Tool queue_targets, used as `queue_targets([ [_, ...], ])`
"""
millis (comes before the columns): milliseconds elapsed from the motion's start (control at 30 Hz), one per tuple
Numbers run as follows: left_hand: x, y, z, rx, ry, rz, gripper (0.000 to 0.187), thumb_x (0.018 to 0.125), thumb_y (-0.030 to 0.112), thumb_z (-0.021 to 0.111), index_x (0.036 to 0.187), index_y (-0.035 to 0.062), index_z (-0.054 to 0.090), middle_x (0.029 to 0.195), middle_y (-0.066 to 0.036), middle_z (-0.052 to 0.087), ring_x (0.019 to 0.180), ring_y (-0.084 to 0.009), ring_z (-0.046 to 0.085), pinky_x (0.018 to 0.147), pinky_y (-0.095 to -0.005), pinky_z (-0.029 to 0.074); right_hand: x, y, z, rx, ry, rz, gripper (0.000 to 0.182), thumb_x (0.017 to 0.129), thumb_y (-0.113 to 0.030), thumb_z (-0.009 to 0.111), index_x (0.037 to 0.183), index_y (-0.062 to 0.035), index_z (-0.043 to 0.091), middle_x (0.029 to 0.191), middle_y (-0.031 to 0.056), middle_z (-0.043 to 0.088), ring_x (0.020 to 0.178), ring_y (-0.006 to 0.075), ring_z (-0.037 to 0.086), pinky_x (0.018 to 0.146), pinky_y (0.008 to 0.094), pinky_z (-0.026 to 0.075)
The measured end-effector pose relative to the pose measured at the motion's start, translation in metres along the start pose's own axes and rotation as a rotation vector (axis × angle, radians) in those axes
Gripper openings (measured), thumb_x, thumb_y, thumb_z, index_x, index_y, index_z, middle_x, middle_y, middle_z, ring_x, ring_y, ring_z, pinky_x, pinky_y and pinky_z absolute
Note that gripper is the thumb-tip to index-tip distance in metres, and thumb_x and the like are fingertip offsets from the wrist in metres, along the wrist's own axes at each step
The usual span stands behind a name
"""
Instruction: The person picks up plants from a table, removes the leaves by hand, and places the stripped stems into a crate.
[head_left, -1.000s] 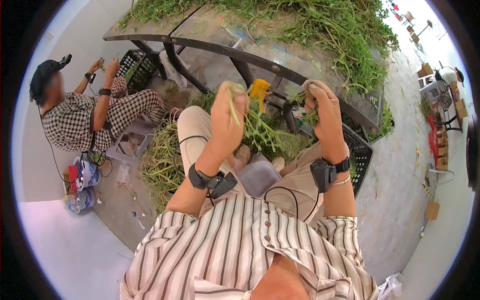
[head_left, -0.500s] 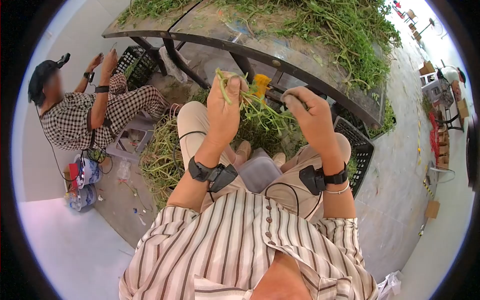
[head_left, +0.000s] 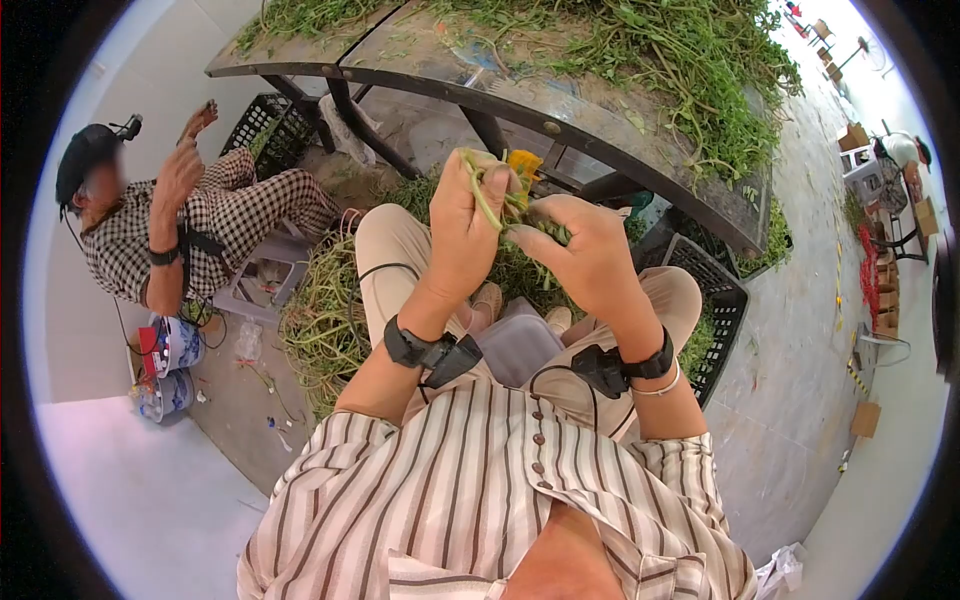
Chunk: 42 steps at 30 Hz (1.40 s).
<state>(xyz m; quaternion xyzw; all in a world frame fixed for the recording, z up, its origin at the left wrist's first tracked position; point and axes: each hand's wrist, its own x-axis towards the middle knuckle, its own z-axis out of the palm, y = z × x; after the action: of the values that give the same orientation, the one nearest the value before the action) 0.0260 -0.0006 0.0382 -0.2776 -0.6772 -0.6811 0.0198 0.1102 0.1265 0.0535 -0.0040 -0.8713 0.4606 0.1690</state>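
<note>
My left hand is closed around a few leafy green stems, whose pale cut-looking ends stick up past the thumb. Close beside it, my right hand pinches the leafy part of the same stems between thumb and fingers. Some of the leaves are hidden behind the fingers. Both hands are raised above my lap, just short of the table edge. Beyond them, under the table, a yellow-orange item partly shows.
A dark-edged table bears heaps of leafy greens. More stems lie on the floor at my left. A black crate stands by my right knee. Another person sits at the left near a black crate.
My right hand has moved left to meet the stems and closed on their leaves. My left hand has shifted slightly right. The other person's hands have moved apart.
</note>
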Motion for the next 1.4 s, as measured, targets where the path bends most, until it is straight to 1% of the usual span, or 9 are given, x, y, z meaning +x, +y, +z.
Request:
queue_targets([
  [100, 0.0, -0.001, 0.003, 0.122, -0.009, 0.142, 0.025, 0.097, 0.024, 0.05, 0.088, 0.0005, 0.052, 0.08, -0.006, 0.052, 0.064, -0.0116, 0.052, 0.059, -0.0256, 0.044, -0.002, 0.005, 0.006, -0.023, 0.076, -0.017, 0.032, 0.074, -0.028, 0.069, 0.09, -0.0004, 0.063, 0.085, 0.017, 0.063, 0.078, 0.0357, 0.06, 0.067, 0.0388, 0.048],
  [200, -0.002, 0.003, 0.005, -0.1, -0.011, -0.01, 0.02, 0.096, 0.019, 0.051, 0.09, -0.0001, 0.053, 0.083, -0.006, 0.052, 0.067, -0.0119, 0.054, 0.059, -0.0251, 0.046, -0.002, 0.005, 0.006, -0.042, 0.1, -0.054, 0.032, 0.074, -0.027, 0.069, 0.092, -0.001, 0.063, 0.085, 0.0166, 0.062, 0.077, 0.0352, 0.06, 0.067, 0.0389, 0.048],
  [267, -0.003, -0.001, 0.002, -0.058, -0.055, 0.0, 0.027, 0.096, 0.029, 0.05, 0.102, 0.0027, 0.051, 0.086, -0.004, 0.057, 0.073, -0.0091, 0.053, 0.062, -0.024, 0.047, -0.003, -0.001, 0.005, -0.084, 0.093, -0.058, 0.031, 0.075, -0.027, 0.067, 0.092, -0.0016, 0.063, 0.086, 0.0163, 0.062, 0.078, 0.0349, 0.06, 0.067, 0.0385, 0.048],
  [500, -0.007, -0.006, 0.004, 0.058, -0.064, 0.064, 0.024, 0.097, 0.025, 0.05, 0.102, 0.0021, 0.051, 0.087, -0.004, 0.057, 0.075, -0.0091, 0.054, 0.063, -0.0228, 0.046, -0.005, 0.002, 0.01, -0.193, 0.089, -0.063, 0.03, 0.075, -0.025, 0.065, 0.093, -0.0023, 0.06, 0.086, 0.0153, 0.062, 0.076, 0.035, 0.06, 0.064, 0.0406, 0.048],
  [567, -0.007, -0.012, 0.003, 0.197, -0.066, 0.143, 0.024, 0.097, 0.024, 0.05, 0.101, 0.0007, 0.052, 0.089, -0.005, 0.056, 0.077, -0.01, 0.054, 0.066, -0.0228, 0.044, -0.006, 0.005, 0.013, -0.202, 0.132, -0.088, 0.028, 0.075, -0.023, 0.064, 0.094, -0.0025, 0.06, 0.085, 0.0152, 0.061, 0.076, 0.035, 0.06, 0.063, 0.041, 0.048],
  [867, -0.007, -0.003, 0.006, 0.19, -0.059, 0.168, 0.024, 0.097, 0.022, 0.05, 0.096, -0.0014, 0.056, 0.09, -0.006, 0.052, 0.078, -0.0126, 0.051, 0.07, -0.0248, 0.041, -0.008, 0.003, 0.015, -0.181, 0.176, -0.097, 0.017, 0.077, -0.016, 0.061, 0.084, -0.0022, 0.057, 0.081, 0.015, 0.059, 0.073, 0.0357, 0.058, 0.06, 0.0422, 0.046],
  [1100, -0.011, 0.001, 0.008, 0.188, -0.076, 0.163, 0.024, 0.096, 0.021, 0.051, 0.095, -0.0016, 0.057, 0.091, -0.007, 0.052, 0.08, -0.0145, 0.052, 0.071, -0.0262, 0.042, -0.009, 0.009, 0.016, -0.197, 0.189, -0.127, 0.014, 0.078, -0.014, 0.06, 0.083, -0.003, 0.056, 0.08, 0.0144, 0.059, 0.073, 0.0353, 0.058, 0.06, 0.0422, 0.046],
  [1167, -0.011, 0.002, 0.01, 0.16, -0.041, 0.155, 0.02, 0.094, 0.017, 0.052, 0.093, -0.0002, 0.062, 0.089, -0.012, 0.053, 0.076, -0.0236, 0.055, 0.069, -0.0314, 0.044, -0.011, 0.008, 0.015, -0.153, 0.164, -0.09, 0.013, 0.078, -0.014, 0.06, 0.083, -0.0034, 0.055, 0.079, 0.0142, 0.058, 0.072, 0.0349, 0.058, 0.06, 0.0422, 0.046],
  [1400, -0.017, -0.001, 0.015, 0.151, -0.048, 0.214, 0.014, 0.092, 0.012, 0.054, 0.097, 0.0, 0.061, 0.09, -0.011, 0.053, 0.078, -0.0233, 0.055, 0.07, -0.0309, 0.045, -0.012, 0.009, 0.017, -0.284, 0.245, -0.073, 0.014, 0.076, -0.014, 0.062, 0.08, -0.0036, 0.054, 0.078, 0.014, 0.058, 0.068, 0.0355, 0.057, 0.058, 0.0429, 0.045],
])
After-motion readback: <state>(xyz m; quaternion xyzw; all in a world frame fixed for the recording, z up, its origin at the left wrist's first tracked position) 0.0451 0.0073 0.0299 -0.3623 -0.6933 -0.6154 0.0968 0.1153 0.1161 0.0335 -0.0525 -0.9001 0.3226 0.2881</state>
